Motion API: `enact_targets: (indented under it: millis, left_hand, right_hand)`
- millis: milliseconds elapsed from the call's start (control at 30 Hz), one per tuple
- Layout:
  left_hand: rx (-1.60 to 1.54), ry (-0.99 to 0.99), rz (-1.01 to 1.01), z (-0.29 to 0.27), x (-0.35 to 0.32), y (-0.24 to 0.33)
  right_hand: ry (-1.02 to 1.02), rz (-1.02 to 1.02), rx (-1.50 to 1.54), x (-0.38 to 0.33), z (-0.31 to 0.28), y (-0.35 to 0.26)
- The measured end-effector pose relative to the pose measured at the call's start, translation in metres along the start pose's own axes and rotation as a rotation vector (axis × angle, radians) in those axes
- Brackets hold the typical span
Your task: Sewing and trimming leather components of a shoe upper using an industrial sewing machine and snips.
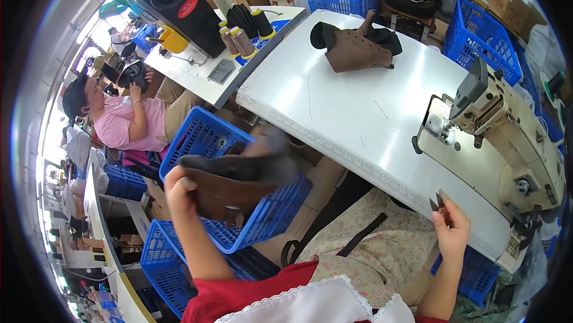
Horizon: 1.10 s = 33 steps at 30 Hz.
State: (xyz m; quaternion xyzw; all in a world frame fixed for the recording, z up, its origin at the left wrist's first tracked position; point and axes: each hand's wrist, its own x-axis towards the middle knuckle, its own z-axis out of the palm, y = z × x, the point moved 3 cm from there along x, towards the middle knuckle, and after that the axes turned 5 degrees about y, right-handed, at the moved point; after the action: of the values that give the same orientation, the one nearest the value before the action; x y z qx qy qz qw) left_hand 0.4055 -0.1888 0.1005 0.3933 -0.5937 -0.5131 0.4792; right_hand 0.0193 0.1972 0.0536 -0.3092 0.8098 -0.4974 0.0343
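My left hand grips a brown leather shoe upper by its edge, held over a blue plastic crate to the left of the table. Its dark lining faces up, and its far end is smeared by motion. In my right hand is a small pair of thread snips, dark blades pointing up and slightly apart, near the table's front edge. A second brown upper with a black lining lies on the far part of the white table.
A sewing machine stands at the table's right. Loose threads lie on the tabletop. Another blue crate sits at the lower left. Beyond the crates, a person in pink handles a dark piece. Thread cones and a black speaker stand on the neighbouring table.
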Motion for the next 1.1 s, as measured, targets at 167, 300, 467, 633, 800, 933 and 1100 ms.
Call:
enact_targets:
  millis: [167,300,467,633,800,933,1100]
  left_hand:
    - [0.976,0.091,0.387,-0.035,0.011,-0.050]
    - [1.488,-0.256,-0.124,-0.073,0.019,-0.186]
    - [1.017,0.026,0.333,0.080,0.066,-0.128]
    - [0.432,-0.209,0.328,0.275,0.151,-0.093]
    - [-0.277,-0.182,-0.289,0.366,0.191,-0.084]
    - [-0.416,-0.016,-0.152,0.380,0.177,-0.058]
    - [-0.504,-0.221,0.121,0.312,0.142,-0.022]
  right_hand:
    - [-0.037,0.067,0.135,0.003,0.016,0.019]
    - [-0.058,0.009,0.119,0.010,0.019,0.011]
    - [-0.049,0.117,0.038,0.018,0.007,0.029]
    - [0.134,0.208,0.168,0.020,0.012,0.102]
    - [0.154,0.254,0.314,0.020,0.010,0.106]
    - [0.105,0.216,0.350,0.018,0.008,0.098]
    - [0.147,0.095,0.369,0.004,0.006,0.100]
